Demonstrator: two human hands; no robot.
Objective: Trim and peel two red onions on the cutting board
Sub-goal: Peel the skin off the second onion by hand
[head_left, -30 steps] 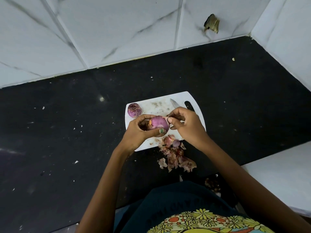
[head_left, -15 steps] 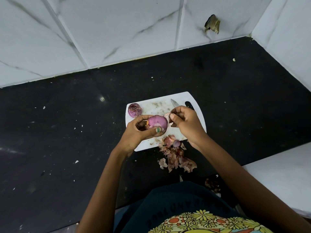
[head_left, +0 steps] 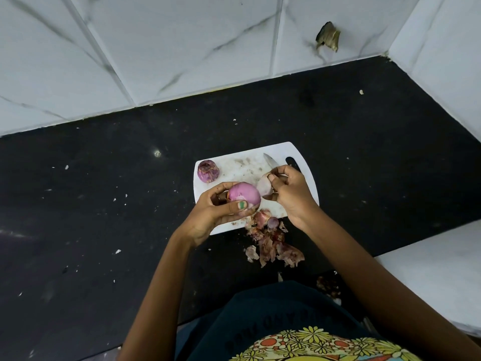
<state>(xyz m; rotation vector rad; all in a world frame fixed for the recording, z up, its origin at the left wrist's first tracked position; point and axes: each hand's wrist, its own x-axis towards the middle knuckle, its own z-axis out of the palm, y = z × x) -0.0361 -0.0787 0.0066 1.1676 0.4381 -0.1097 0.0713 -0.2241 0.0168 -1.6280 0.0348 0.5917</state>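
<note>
Our left hand [head_left: 216, 207] grips the peeled red onion [head_left: 244, 195] above the near left part of the white cutting board [head_left: 234, 175], thumb across its front. Our right hand [head_left: 289, 194] pinches a pale strip of onion skin [head_left: 264, 188] just beside it. The second red onion [head_left: 207, 171] rests at the board's far left corner. A knife blade [head_left: 269, 160] shows beyond the right hand. Peel scraps [head_left: 273, 243] lie at the board's near edge.

Smooth white plastic cutting board [head_left: 307, 178], glossy peeled onion [head_left: 246, 195], papery skins [head_left: 276, 246].
</note>
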